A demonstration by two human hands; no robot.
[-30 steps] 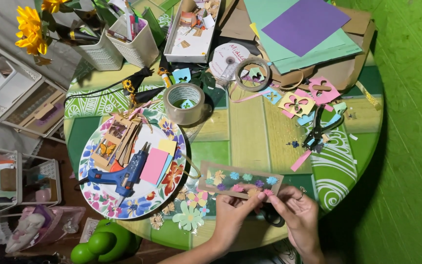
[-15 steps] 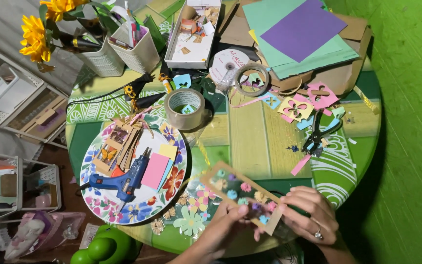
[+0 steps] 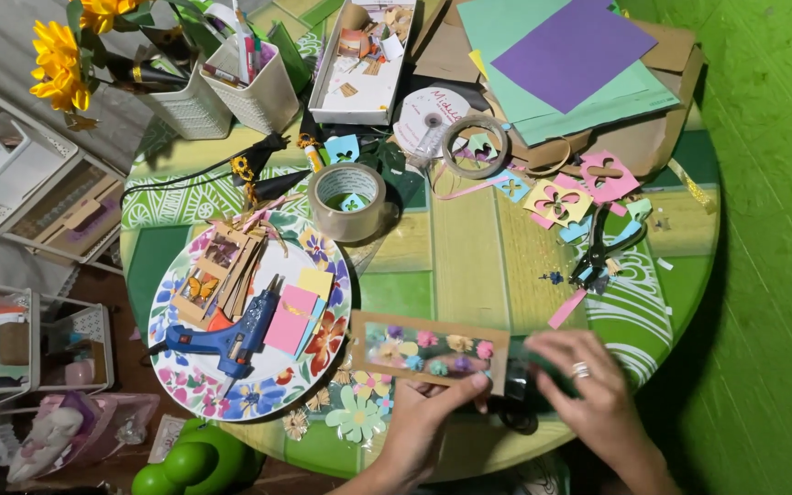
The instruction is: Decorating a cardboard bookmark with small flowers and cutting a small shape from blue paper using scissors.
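Left hand (image 3: 433, 412): pinching the lower edge of the card (image 3: 428, 351), thumb on top
Right hand (image 3: 588, 390): open, fingers spread over the card's right end, clamped on nothing I can see
Card: brown strip, held just above the table (image 3: 469, 257) edge, right of the plate (image 3: 323, 284)
Done: a row of small paper flowers (pink, yellow, blue, purple) already sits on it
Left: cut-outs (image 3: 579, 188) lie loose further back; glue gun (image 3: 231, 335) rests on the plate
Unclear: dark thing under the right hand, blurred
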